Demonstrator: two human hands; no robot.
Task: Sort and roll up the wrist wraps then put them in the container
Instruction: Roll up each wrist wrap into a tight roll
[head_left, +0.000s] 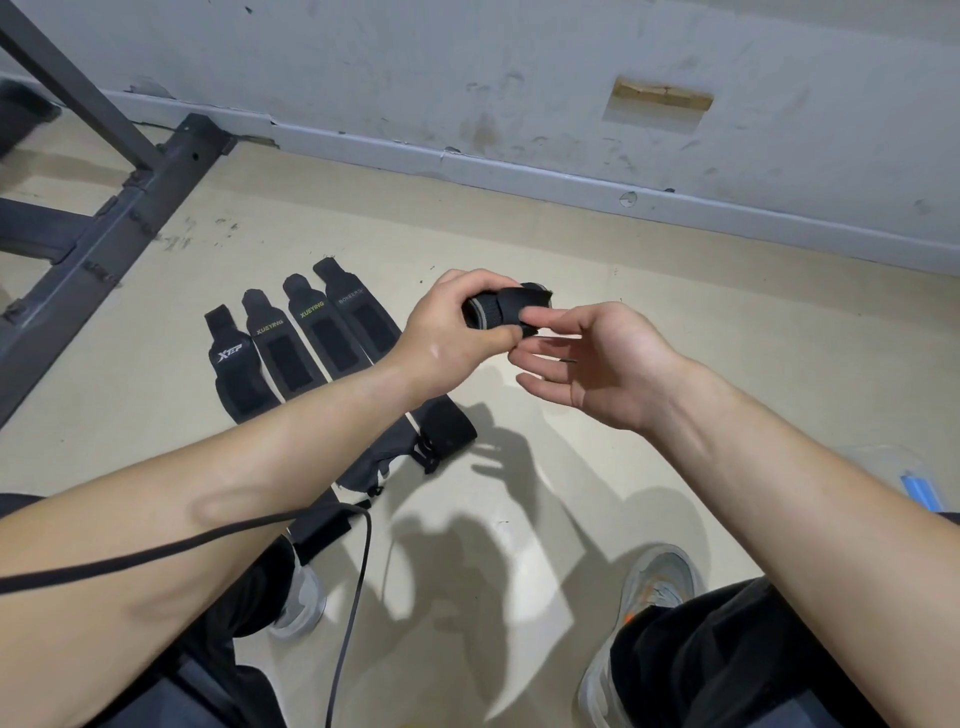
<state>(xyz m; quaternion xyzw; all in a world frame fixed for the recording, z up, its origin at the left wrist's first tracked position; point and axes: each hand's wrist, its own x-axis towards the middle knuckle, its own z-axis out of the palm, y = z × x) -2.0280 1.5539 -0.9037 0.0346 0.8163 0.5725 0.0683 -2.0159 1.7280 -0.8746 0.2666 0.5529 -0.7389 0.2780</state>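
Note:
My left hand (457, 332) grips a rolled black wrist wrap (506, 309) in the air above the floor. My right hand (587, 364) is beside it with fingers spread; its thumb presses the loose flap of the roll. Several flat black wrist wraps (296, 343) lie side by side on the floor to the left, with brand lettering showing. My left forearm hides their near ends. A clear container (893, 473) with a blue part shows at the right edge, partly behind my right arm.
A dark metal frame (104, 208) stands on the floor at the far left. The grey wall and skirting (571, 182) run across the back. My shoes (660, 587) and knees are at the bottom. A black cable (358, 571) hangs over my left arm.

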